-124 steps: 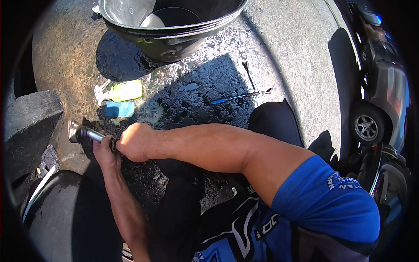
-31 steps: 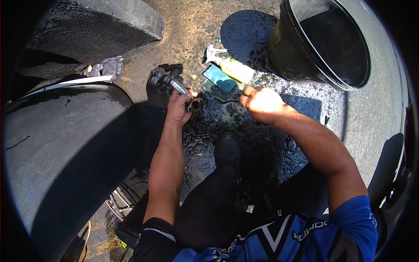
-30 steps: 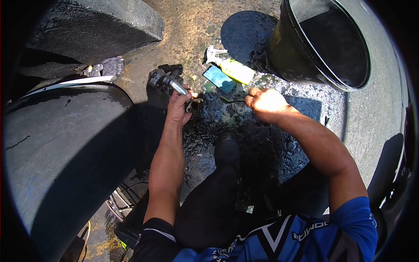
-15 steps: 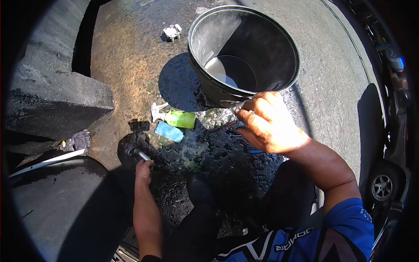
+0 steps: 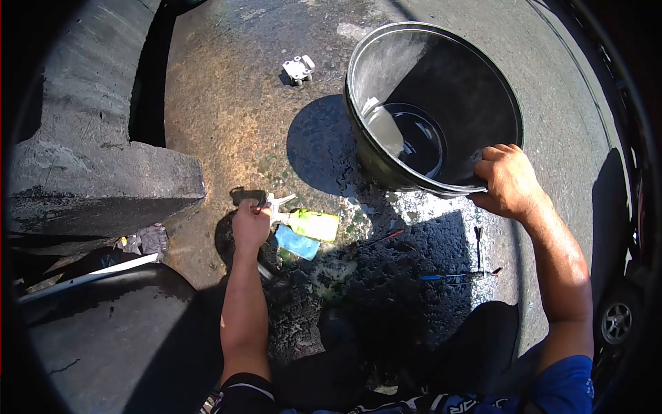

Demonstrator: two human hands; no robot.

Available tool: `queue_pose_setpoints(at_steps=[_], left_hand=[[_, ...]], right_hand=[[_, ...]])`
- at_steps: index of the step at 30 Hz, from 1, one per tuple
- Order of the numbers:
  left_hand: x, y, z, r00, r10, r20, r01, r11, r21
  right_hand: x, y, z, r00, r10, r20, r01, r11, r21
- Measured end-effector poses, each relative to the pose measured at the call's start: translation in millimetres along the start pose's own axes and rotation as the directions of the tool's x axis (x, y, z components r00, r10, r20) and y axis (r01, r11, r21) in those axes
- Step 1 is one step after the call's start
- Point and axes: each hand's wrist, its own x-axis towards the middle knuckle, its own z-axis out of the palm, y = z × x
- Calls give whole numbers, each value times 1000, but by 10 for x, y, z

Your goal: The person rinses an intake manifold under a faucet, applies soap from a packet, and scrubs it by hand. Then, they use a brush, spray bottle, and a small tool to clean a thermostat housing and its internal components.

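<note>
My right hand [image 5: 509, 181] is closed over the near right rim of a large black bucket [image 5: 358, 131], fingers inside the wall and thumb outside. A little shiny liquid [image 5: 418, 141] shows at the bucket's bottom. On the left, my left hand [image 5: 252, 224] has its fingers closed on a small dark part [image 5: 248, 196], low over the wet ground, its exact kind unclear. Just right of that hand lies a spray bottle [image 5: 314, 224] with yellow-green contents and a white trigger head. A blue sponge-like block [image 5: 297, 243] rests against it. Behind my left wrist is a metal cylinder [image 5: 264, 271].
A pale metal part [image 5: 298, 70] lies on the ground beyond. Thin tools, one with a blue handle [image 5: 441, 277], lie near my right knee. A concrete block [image 5: 158, 172] and a dark curved panel [image 5: 110, 331] stand at the left. A car wheel [image 5: 616, 322] shows far right.
My left hand has left the metal cylinder and moved forward to the dark part. My right hand has gone from just before the bucket to gripping its rim. The view has shifted.
</note>
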Motion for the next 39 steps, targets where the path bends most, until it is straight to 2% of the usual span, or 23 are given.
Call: queue_pose_setpoints(at_steps=[1,2,4,5,8,11,14,16,18,20,22,24,25,26,28,31,34,35,38,39], left_hand=[[240,75,284,998,-29,48,33,996,-84],[467,158,582,994,28,107,1,966,-260],[691,765,793,988,146,53,-137,979,-152],[905,782,1025,954,299,-27,-300,951,-72],[1387,1217,1385,972,201,-125,-207,978,-35],[1831,1527,1615,982,0,-189,-33,985,-171],[2195,1784,1782,961,-25,-276,-35,977,-209],[2403,2035,1735,968,-143,-206,61,932,-357],[2642,2256,1713,951,-208,-227,128,938,-323],[2888,2397,1667,958,-227,-176,164,936,-313],[3126,2442,1743,963,-202,-180,162,963,-215],[3477,2273,1893,980,-199,-2,196,966,-171],[3309,2444,1751,961,-277,-29,261,932,-250],[3437,2373,1907,945,-319,-76,268,886,-378],[3485,2372,1919,933,-350,-84,285,861,-421],[3383,2387,1808,953,-275,-126,237,937,-256],[3313,2154,1847,980,-170,-103,54,727,-684],[3339,2041,1851,981,-173,-84,24,543,-839],[2934,1615,1446,984,19,177,163,295,-942],[2764,1511,1341,982,100,158,138,186,-973]], right_hand=[[48,-62,-28,999,52,12,-52,998,-21],[100,-93,-43,998,60,21,-60,998,-15],[225,-133,-58,996,84,7,-83,996,-12],[286,-153,-62,995,96,1,-96,995,-6],[448,-164,-81,990,133,39,-134,991,17],[545,-174,-95,980,188,63,-191,981,38],[563,-190,-136,968,221,117,-229,972,58],[581,-185,-159,964,227,141,-239,968,72],[576,-150,-130,968,212,134,-225,971,87],[576,-119,-114,975,193,109,-203,975,90],[576,-86,-108,978,181,105,-191,976,104],[576,-58,-83,980,173,93,-183,977,111],[572,-52,-68,982,173,82,-181,977,108],[568,-52,-56,983,171,70,-178,978,106],[581,-54,-72,982,174,71,-181,976,117],[580,-53,-74,980,187,70,-195,972,130],[552,-53,-58,976,204,81,-214,966,146],[541,-46,-55,975,207,84,-218,964,149],[538,-72,-56,970,229,79,-239,959,151],[541,-91,-62,967,233,99,-245,960,137]])
